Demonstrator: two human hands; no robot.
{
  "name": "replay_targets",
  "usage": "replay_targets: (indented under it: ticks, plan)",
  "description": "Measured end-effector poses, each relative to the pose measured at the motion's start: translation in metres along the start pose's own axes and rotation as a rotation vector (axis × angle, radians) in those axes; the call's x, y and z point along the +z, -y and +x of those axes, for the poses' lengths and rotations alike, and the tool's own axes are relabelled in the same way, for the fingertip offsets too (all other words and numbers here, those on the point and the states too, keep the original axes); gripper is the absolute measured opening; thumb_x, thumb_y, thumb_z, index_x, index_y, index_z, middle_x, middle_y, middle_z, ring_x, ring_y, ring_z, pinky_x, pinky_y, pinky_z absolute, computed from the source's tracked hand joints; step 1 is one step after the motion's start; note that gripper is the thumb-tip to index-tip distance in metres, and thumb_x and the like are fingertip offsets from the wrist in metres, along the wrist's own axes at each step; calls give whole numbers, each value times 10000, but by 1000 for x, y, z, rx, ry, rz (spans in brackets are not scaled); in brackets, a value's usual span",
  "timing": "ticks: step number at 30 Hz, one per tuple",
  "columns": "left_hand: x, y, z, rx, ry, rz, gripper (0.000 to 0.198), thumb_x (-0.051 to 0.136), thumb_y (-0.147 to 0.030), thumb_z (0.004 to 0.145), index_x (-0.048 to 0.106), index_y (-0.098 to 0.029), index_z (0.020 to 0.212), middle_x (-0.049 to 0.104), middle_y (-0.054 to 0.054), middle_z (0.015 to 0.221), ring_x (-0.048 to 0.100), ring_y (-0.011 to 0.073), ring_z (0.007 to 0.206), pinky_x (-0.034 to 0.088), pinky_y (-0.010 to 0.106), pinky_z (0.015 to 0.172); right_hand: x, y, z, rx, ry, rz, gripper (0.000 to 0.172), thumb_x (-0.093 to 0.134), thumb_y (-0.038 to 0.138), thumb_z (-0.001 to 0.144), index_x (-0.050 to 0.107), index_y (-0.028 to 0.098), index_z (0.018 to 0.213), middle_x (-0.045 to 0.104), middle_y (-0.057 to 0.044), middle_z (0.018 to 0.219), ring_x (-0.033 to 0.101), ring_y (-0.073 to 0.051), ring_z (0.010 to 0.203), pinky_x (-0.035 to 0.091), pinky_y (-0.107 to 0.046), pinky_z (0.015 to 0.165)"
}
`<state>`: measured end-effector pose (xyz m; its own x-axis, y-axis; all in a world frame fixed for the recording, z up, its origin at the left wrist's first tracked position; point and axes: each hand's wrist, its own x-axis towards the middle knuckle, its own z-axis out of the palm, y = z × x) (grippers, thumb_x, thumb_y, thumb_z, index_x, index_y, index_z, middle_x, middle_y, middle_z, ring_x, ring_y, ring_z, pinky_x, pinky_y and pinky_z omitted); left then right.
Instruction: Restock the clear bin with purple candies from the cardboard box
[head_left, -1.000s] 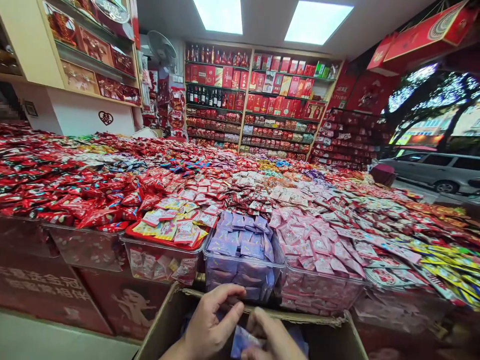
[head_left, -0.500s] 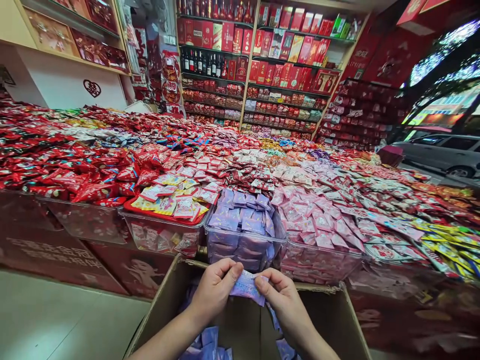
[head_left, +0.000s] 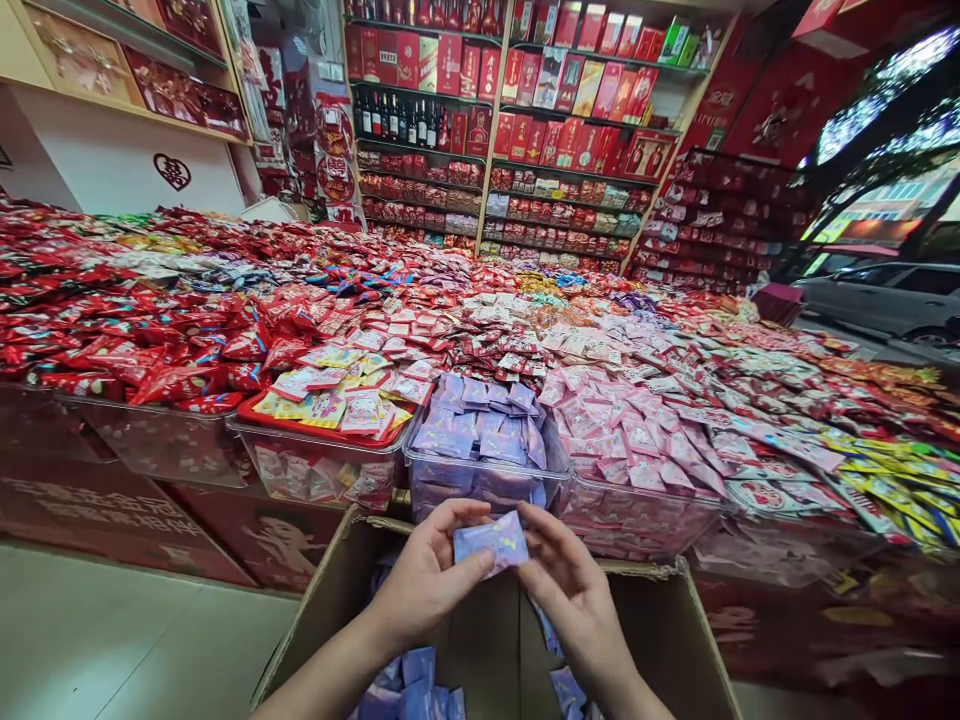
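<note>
Between my hands, above the open cardboard box (head_left: 330,570), is a small purple candy packet (head_left: 491,540) with a yellow mark on its face. My left hand (head_left: 431,570) holds it, thumb pressed on the front and fingers behind. Around the right edge of the packet curl the thumb and fingers of my right hand (head_left: 570,580). Similar purple packets (head_left: 420,685) lie in the bottom of the box. Just beyond stands a clear plastic bin (head_left: 487,470) filled with neatly stacked purple packets (head_left: 480,420).
Left of the purple bin is a red-rimmed bin (head_left: 319,435) of yellow and pink packets. Pink packets (head_left: 630,430) fill the bin on the right. Heaps of red packets (head_left: 165,350) spread leftward. Shelves of boxes and bottles (head_left: 397,120) stand behind; a car (head_left: 892,295) shows at right.
The purple packet has turned to show a different face and moved up slightly. Both hands shifted from a fingertip pinch to a looser hold around it. The view has shifted a little.
</note>
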<state>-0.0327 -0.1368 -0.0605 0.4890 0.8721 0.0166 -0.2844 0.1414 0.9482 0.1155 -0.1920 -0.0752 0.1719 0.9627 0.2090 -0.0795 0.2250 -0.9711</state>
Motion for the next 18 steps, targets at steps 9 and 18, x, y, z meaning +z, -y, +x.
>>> replay_targets:
  ticks: [9,18]
  plan:
    - [-1,1,3,18,48,-19,409,664,-154,652,485,-178,1019,607,11,852,571,124,755,452,228,663,2,-2,6,228,-71,204,220,648,261,671,564,177,856,615,2,679,533,-91,566,446,-217,539]
    - [3,9,-3,-15,-65,73,193,696,-232,623,558,-128,709,622,-16,656,553,91,570,432,183,536,11,-8,-6,248,-12,198,208,635,294,676,566,180,836,589,-3,743,516,-113,649,426,-233,608]
